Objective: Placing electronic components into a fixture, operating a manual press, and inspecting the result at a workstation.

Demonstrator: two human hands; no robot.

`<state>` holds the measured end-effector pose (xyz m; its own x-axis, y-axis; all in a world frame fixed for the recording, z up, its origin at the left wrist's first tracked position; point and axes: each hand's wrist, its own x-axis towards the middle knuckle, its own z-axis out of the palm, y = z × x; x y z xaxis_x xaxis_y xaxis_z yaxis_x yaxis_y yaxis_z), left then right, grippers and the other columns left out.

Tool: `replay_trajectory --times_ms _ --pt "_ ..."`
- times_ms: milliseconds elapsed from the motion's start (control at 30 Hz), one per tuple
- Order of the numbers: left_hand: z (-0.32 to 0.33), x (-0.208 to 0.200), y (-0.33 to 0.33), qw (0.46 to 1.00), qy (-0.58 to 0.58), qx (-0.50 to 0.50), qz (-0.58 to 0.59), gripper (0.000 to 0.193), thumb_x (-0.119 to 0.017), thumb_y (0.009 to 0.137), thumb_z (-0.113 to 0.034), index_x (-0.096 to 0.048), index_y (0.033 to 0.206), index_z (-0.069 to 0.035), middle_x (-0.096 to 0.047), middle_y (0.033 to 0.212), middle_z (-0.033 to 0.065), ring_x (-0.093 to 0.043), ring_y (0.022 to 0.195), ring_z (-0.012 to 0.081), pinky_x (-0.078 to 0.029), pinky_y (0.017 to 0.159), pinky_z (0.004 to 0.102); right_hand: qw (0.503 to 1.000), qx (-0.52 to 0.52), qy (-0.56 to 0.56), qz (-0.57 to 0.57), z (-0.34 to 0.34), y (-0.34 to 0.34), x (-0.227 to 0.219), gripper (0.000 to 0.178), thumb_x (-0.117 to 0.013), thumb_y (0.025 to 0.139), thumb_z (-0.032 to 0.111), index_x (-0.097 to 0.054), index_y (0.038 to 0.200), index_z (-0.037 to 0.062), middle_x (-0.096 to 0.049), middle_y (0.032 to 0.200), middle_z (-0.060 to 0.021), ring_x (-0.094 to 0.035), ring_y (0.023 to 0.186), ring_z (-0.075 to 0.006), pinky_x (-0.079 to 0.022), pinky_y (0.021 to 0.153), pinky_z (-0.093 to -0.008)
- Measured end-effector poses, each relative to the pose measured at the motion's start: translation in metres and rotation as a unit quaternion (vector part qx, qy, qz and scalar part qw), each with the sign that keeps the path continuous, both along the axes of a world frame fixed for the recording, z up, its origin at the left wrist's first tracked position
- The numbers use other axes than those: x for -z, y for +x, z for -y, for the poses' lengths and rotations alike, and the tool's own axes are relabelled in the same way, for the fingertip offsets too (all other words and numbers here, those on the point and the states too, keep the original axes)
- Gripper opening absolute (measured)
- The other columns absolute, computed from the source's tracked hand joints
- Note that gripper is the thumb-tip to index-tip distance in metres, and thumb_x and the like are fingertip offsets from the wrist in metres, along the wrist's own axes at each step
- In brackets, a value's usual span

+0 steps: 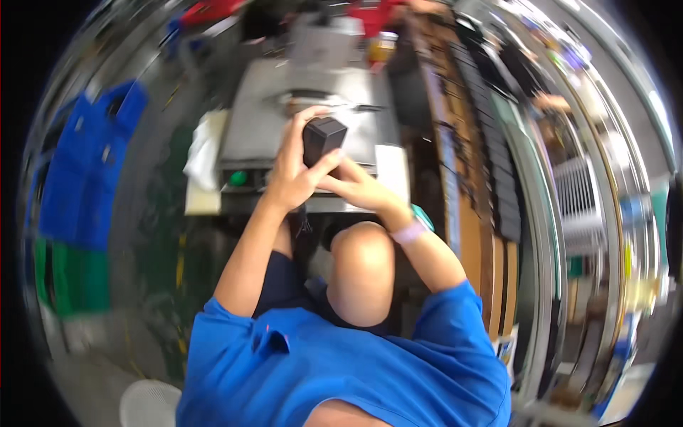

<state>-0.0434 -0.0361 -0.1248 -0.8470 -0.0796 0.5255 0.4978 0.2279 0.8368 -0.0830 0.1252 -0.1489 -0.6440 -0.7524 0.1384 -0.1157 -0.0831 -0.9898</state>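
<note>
A small black box-shaped device [324, 135] is held up between both my hands, over the near part of a grey metal work plate [256, 92]. My left hand [290, 167] wraps its left side, fingers curled behind and thumb across the front. From the right, my right hand [356, 183] closes on its lower right side, its fingers partly hidden by the left thumb. A white cable-like item [313, 96] lies on the plate just beyond the device, blurred. On the front of the bench unit sits a green button [238, 178].
To the right runs a line of black box-shaped parts [491, 142] beside a brown rail. White plastic [205, 153] lies at the plate's left. Blue bins [89, 164] and a green bin [78, 277] stand far left. A co-worker's arm [551, 102] shows at the upper right.
</note>
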Motion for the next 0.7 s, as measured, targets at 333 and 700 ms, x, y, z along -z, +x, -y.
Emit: replay_trajectory --times_ms 333,700 --pt "-0.073 0.007 0.095 0.966 -0.188 0.176 -0.027 0.046 -0.064 0.081 -0.02 -0.058 0.122 0.0 -0.056 0.129 0.0199 -0.053 0.122 0.0366 -0.039 0.105 0.045 0.628 0.546 0.316 -0.456 -0.298 0.002 -0.149 0.039 -0.073 0.083 0.017 -0.056 0.114 0.0005 -0.06 0.107 -0.0209 -0.058 0.096 -0.0361 -0.046 0.085 -0.0433" --pt "-0.072 0.03 0.107 0.982 -0.141 0.125 -0.023 0.033 -0.063 0.074 -0.017 -0.067 0.102 0.0 -0.063 0.116 0.0176 -0.058 0.113 0.0372 -0.043 0.1 0.0451 0.267 0.575 0.753 -0.176 -0.644 0.122 -0.039 0.062 -0.065 0.088 0.042 -0.052 0.119 -0.0102 -0.061 0.11 -0.0355 -0.059 0.103 -0.0497 -0.049 0.088 -0.0491"
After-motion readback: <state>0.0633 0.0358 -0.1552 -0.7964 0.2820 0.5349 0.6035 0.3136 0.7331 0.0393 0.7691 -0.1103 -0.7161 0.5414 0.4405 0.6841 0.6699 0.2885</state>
